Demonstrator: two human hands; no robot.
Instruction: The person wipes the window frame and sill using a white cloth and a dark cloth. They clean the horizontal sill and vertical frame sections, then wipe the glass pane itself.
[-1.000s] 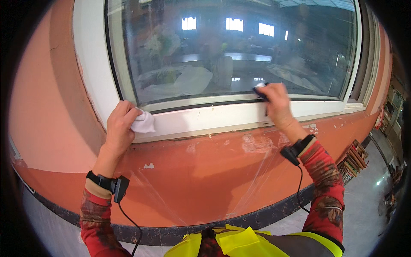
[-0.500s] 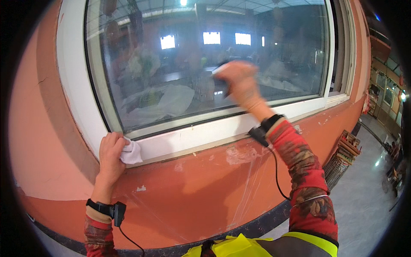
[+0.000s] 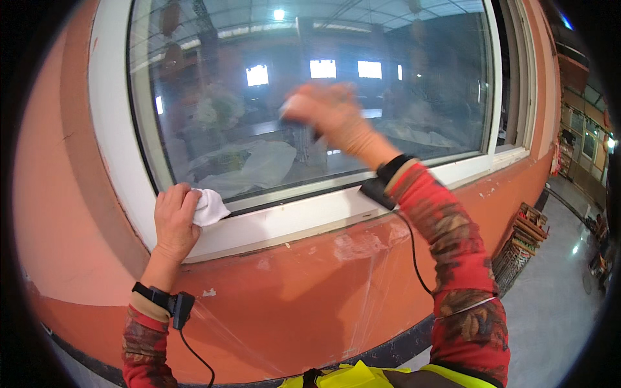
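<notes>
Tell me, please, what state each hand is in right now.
Left hand: closed, holding a crumpled white fabric cloth.
Right hand: curled around a small, blurred, dark-and-white item; its kind cannot be told.

The white window frame [image 3: 310,207] has a broad lower rail running from near left to far right, with a dirty, uneven seam along its near edge. At the rail's left end, a crumpled white cloth [image 3: 211,208] sits against it under the left fingers [image 3: 171,199]. To the right, the glossy grey floor [image 3: 550,288] carries a stack of brown and grey slatted pieces [image 3: 521,238] beside the wall.
</notes>
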